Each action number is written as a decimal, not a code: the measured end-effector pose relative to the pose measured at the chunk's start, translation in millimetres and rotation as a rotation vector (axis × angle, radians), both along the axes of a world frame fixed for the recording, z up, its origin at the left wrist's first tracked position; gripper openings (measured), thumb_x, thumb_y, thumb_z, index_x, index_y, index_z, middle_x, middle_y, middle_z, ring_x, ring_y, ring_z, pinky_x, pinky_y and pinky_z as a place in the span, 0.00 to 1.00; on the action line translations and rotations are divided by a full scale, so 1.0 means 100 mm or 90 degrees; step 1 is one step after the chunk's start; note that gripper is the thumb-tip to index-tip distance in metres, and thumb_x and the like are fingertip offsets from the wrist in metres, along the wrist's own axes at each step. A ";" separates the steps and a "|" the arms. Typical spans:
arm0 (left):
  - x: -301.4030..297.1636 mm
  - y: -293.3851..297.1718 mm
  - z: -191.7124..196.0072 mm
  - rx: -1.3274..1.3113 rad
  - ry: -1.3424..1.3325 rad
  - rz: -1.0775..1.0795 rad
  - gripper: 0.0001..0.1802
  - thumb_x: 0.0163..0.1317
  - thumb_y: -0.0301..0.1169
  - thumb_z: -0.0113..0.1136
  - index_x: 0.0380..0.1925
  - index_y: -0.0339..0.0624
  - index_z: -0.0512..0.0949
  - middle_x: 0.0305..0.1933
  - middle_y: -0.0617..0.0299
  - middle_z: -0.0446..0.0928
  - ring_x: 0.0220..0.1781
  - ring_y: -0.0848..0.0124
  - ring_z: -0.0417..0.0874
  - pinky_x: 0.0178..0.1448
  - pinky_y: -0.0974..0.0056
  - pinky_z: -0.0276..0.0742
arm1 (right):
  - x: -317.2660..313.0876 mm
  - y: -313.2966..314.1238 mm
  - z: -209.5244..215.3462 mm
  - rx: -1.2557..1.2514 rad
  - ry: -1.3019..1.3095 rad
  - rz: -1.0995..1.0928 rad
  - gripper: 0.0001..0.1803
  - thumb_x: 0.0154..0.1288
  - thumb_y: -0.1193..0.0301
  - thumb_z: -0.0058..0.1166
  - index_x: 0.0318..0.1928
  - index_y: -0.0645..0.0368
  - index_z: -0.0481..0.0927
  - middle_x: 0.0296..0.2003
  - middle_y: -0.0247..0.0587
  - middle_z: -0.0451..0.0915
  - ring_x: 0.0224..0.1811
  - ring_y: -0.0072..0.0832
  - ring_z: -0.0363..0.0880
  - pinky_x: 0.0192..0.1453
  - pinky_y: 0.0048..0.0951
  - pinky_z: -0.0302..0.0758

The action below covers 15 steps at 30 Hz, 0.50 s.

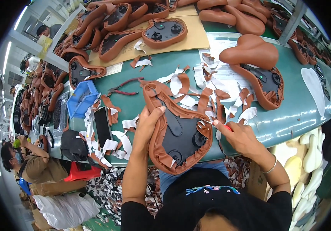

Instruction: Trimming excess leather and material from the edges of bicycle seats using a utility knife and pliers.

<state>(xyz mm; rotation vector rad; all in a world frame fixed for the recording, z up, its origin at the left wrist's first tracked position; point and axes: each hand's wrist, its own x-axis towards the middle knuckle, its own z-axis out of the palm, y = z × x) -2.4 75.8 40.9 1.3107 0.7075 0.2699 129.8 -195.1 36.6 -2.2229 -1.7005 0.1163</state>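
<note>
A brown bicycle saddle [173, 127] is tilted underside up in front of me, over the near edge of the table. Its black base shows, with the brown cover gathered in folds around the rim. My left hand [149, 122] grips its left side near the narrow nose, thumb on the folded cover. In my right hand [239, 138] is a red-handled tool [223, 126] with a thin metal end. That end meets the folded edge at the saddle's right side; its exact tip is hard to make out.
Cover scraps [179, 82] litter the green table [281, 129]. Red-handled pliers [125, 87], a blue bin [82, 99] and a phone [103, 127] lie to the left. More saddles [165, 32] stand at the back. Pale foam pieces [308, 154] are at right; another person [38, 165] works at left.
</note>
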 end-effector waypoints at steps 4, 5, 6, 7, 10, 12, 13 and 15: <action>-0.08 -0.06 -0.08 0.022 -0.006 0.036 0.20 0.56 0.38 0.57 0.43 0.35 0.72 0.36 0.65 0.73 0.35 0.77 0.71 0.40 0.71 0.68 | -0.28 -0.05 -0.08 -0.104 0.052 -0.039 0.34 0.60 0.77 0.43 0.68 0.52 0.53 0.27 0.53 0.71 0.24 0.47 0.75 0.24 0.42 0.71; -0.13 -0.11 -0.11 0.042 -0.023 0.070 0.16 0.58 0.36 0.55 0.40 0.37 0.71 0.31 0.68 0.70 0.31 0.80 0.69 0.36 0.73 0.65 | -0.40 -0.10 -0.12 -0.107 0.052 -0.038 0.34 0.60 0.77 0.43 0.68 0.52 0.53 0.27 0.53 0.71 0.24 0.47 0.75 0.24 0.42 0.71; -0.16 -0.17 -0.14 0.061 -0.042 0.099 0.12 0.59 0.35 0.52 0.37 0.39 0.71 0.27 0.71 0.67 0.26 0.82 0.66 0.31 0.75 0.62 | -0.53 -0.16 -0.16 -0.090 0.086 -0.084 0.34 0.60 0.77 0.43 0.68 0.53 0.53 0.27 0.55 0.71 0.24 0.49 0.75 0.24 0.44 0.71; -0.22 -0.22 -0.14 0.060 -0.043 0.100 0.12 0.59 0.35 0.52 0.37 0.39 0.71 0.27 0.71 0.67 0.26 0.82 0.66 0.31 0.75 0.62 | -0.67 -0.22 -0.18 -0.070 0.123 -0.126 0.33 0.61 0.77 0.43 0.68 0.54 0.53 0.28 0.58 0.71 0.23 0.51 0.74 0.25 0.46 0.71; -0.38 -0.34 -0.11 0.081 -0.053 0.176 0.11 0.59 0.35 0.51 0.37 0.39 0.71 0.28 0.71 0.67 0.27 0.82 0.66 0.31 0.74 0.63 | -0.89 -0.35 -0.17 -0.047 0.164 -0.194 0.32 0.60 0.75 0.48 0.66 0.55 0.58 0.27 0.55 0.74 0.22 0.50 0.75 0.26 0.46 0.72; -0.48 -0.42 -0.20 0.088 -0.062 0.207 0.14 0.58 0.33 0.53 0.41 0.36 0.70 0.34 0.66 0.70 0.32 0.78 0.69 0.37 0.71 0.66 | -0.81 -0.39 -0.12 0.072 0.182 -0.205 0.33 0.57 0.76 0.55 0.64 0.56 0.62 0.34 0.55 0.80 0.31 0.50 0.80 0.30 0.42 0.76; -0.55 -0.48 -0.24 0.098 -0.062 0.245 0.17 0.57 0.32 0.55 0.44 0.34 0.70 0.39 0.62 0.72 0.37 0.75 0.71 0.43 0.68 0.69 | -0.75 -0.31 -0.12 0.182 0.203 -0.236 0.33 0.56 0.76 0.57 0.63 0.58 0.62 0.43 0.59 0.78 0.39 0.49 0.81 0.35 0.38 0.79; -0.67 -0.60 -0.21 0.077 -0.064 0.272 0.19 0.57 0.30 0.55 0.47 0.33 0.68 0.41 0.61 0.71 0.39 0.73 0.71 0.46 0.68 0.69 | -0.70 0.06 0.13 0.268 0.373 -0.338 0.30 0.58 0.74 0.57 0.62 0.59 0.64 0.48 0.60 0.75 0.46 0.48 0.79 0.47 0.34 0.75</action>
